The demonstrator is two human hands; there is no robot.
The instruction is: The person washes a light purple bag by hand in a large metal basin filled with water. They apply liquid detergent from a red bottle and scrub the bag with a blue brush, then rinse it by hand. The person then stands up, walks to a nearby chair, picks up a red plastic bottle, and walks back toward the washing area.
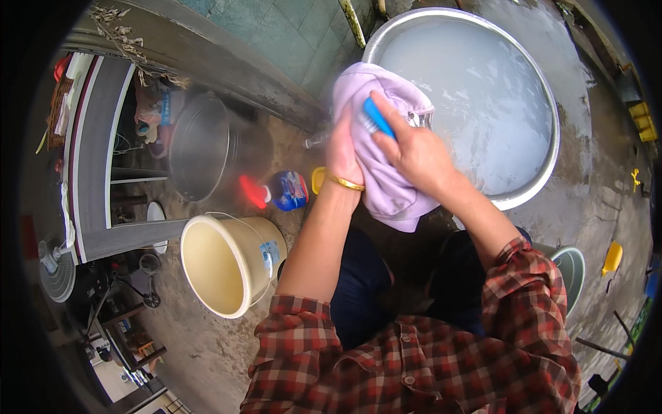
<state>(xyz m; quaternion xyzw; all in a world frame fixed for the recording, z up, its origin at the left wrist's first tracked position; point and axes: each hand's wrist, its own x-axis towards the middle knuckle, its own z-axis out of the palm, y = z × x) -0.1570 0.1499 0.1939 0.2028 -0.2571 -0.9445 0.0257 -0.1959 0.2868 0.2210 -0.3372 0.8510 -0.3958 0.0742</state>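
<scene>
A lilac cloth (382,186), wet-looking and bunched, hangs between my hands beside a large round metal basin (549,155) of cloudy water. My left hand (342,150), with a gold bangle at the wrist, grips the cloth along its left side. In my right hand (414,147) is a blue scrub brush (380,118), its pale bristles against the cloth. A small shiny piece (414,119) shows at the cloth's right edge; what it is I cannot tell.
A cream plastic bucket (235,269), a blue spray bottle with red trigger (289,190) and a metal tub (199,150) stand left. A yellow container (317,179) is partly behind my left forearm. At right are a pale green bucket (574,269) and a yellow scoop-like object (613,257).
</scene>
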